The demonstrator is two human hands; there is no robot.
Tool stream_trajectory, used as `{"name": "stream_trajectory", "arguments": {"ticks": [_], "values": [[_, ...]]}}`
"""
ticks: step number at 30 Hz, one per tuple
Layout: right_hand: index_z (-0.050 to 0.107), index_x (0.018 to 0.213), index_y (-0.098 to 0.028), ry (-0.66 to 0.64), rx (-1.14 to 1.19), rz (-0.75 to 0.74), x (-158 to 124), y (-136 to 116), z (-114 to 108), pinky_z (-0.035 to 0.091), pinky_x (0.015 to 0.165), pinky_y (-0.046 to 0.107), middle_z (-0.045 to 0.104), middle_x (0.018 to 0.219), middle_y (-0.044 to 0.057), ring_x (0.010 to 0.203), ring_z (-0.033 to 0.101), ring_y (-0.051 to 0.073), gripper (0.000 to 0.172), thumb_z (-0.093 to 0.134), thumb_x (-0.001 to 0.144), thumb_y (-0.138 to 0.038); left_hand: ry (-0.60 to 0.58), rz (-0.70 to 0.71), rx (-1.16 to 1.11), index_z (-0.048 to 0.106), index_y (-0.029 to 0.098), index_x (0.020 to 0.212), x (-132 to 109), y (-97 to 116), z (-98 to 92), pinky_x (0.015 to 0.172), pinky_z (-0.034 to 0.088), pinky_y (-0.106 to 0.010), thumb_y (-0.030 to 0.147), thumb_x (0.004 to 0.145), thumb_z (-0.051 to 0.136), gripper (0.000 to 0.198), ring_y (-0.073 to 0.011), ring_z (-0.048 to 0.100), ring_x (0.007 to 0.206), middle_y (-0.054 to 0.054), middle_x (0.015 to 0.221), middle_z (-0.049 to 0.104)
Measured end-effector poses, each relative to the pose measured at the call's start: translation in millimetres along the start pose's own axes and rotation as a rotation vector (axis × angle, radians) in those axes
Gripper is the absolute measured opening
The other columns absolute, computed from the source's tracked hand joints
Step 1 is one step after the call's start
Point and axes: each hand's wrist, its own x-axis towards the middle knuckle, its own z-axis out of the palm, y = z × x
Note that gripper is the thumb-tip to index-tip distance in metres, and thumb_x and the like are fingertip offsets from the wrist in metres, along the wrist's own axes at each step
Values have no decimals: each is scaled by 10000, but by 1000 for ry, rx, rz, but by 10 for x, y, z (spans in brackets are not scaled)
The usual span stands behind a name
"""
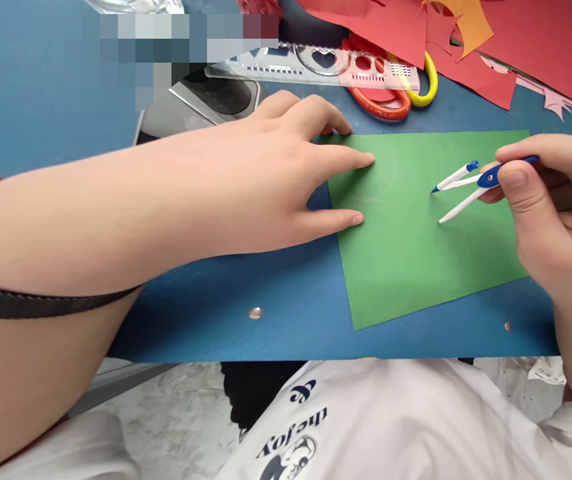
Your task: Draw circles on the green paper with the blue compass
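Observation:
A green paper sheet (416,240) lies on the blue table (276,320) in front of me. My left hand (291,180) rests flat on the sheet's left edge, fingers spread and pressing it down. My right hand (551,207) pinches the blue top of a white and blue drawing compass (466,187) between thumb and fingers. The compass legs are spread, and their tips point left, at or just above the green paper near its middle. A faint curved line shows on the paper near my left fingertips.
At the back lie a clear stencil ruler (316,67), scissors with red and yellow handles (396,100), and scraps of red, orange and pink paper (526,47). A grey device (206,100) sits behind my left hand. The table's front edge runs just above my lap.

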Motion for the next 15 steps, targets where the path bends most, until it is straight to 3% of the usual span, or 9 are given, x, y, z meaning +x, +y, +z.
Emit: {"name": "stream_trajectory", "arguments": {"ticks": [3,7,15], "values": [[1009,1171,-338,127,-85,-41,0,33,109,570,728,462,912,967,-29,845,876,243,253,775,1216,-425,-7,-9,-15,713,350,1853,-7,-13,6,1499,426,-940,929,1144,451,952,-604,532,1804,-121,1814,583],[1011,1169,-335,119,-71,-45,12,51,124,571,722,454,928,978,-21,855,895,244,266,764,1210,-425,-17,-19,-23,722,354,1846,-6,-1,-2,1507,413,-939,926,1145,454,943,-613,525,1809,-120,1825,570],[1022,1175,-315,114,-50,-55,35,73,100,555,687,453,936,981,-3,812,873,253,239,798,1162,-399,-12,-35,27,753,336,1823,13,37,-7,1475,502,-896,840,1157,514,868,-584,596,1744,-140,1799,605]]}}
